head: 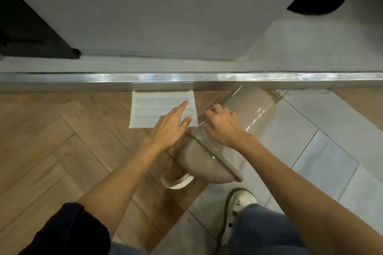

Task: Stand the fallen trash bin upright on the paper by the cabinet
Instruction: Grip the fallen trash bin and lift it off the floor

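The trash bin (244, 122) lies tipped on the floor, long axis running diagonally away beside the paper (153, 107); right hand (222, 124) curls fingers over its side, left hand (172, 124) hovers spread.

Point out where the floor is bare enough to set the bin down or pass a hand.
Bare: the left part of the paper, below the metal rail; the wood floor left of it; the tiles right of the bin. Crowded: the paper's right corner, where the left hand, right hand and bin meet, and by the shoe.
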A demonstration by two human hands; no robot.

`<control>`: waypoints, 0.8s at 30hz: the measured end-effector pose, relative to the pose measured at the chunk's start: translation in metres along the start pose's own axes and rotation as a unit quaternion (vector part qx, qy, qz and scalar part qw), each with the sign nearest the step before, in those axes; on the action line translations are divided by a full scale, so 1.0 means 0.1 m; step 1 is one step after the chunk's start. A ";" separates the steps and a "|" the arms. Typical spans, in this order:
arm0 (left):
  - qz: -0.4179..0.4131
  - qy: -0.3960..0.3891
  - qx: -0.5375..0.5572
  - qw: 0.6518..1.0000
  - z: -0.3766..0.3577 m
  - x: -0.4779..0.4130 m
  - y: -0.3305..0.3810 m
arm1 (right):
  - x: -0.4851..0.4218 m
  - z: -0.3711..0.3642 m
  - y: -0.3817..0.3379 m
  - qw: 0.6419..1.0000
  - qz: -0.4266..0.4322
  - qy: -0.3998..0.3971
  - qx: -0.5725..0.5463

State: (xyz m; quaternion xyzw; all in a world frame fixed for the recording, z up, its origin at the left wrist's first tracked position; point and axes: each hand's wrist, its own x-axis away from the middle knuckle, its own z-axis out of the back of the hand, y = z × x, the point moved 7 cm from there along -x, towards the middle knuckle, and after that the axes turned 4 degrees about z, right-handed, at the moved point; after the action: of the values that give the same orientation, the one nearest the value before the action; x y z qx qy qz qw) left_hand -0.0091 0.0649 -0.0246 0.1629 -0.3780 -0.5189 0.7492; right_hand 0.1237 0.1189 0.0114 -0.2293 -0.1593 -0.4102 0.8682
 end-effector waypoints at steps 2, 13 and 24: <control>0.033 -0.018 0.075 0.997 -0.15 -0.06 -0.14 | -0.09 -0.05 0.04 1.000 -0.010 0.028 -0.003; 0.203 -0.067 0.283 0.935 -0.57 -0.17 -0.82 | -0.01 -0.11 0.02 0.968 -0.071 0.133 -0.201; 0.286 -0.232 0.310 0.877 -0.83 0.18 -0.98 | 0.05 -0.24 -0.38 0.990 -0.068 0.067 -0.108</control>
State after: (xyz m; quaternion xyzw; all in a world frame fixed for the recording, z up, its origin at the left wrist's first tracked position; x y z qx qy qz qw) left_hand -0.0088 -0.0032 -0.1345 0.1470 -0.7124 -0.1614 0.6669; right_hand 0.0991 0.0814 0.0040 -0.2822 -0.0706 -0.4976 0.8172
